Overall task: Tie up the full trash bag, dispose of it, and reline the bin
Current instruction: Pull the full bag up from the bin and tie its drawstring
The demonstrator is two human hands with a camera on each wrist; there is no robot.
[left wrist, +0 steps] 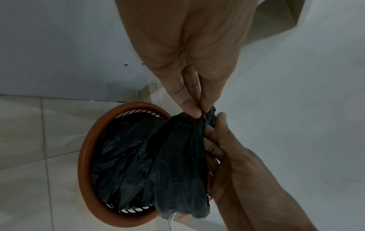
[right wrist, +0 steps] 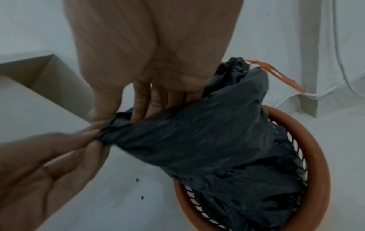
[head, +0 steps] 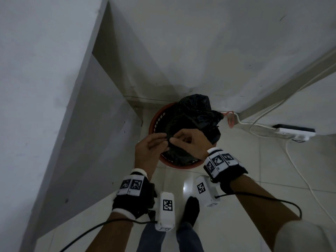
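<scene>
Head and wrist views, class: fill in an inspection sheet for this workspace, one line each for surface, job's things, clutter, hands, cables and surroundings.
Surface: pale tiled floor, glossy.
Job's things: black trash bag still in the orange slotted bin; its top is gathered, not yet knotted; an orange drawstring hangs over the far side.
Clutter: nothing seen.
Hands: left hand pinches the gathered bag end; right hand grips the bag beside it.
Cables: white cord runs to a power strip on the floor; black leads trail from the wrist cameras.
Surroundings: white walls; grey panel to the left.
</scene>
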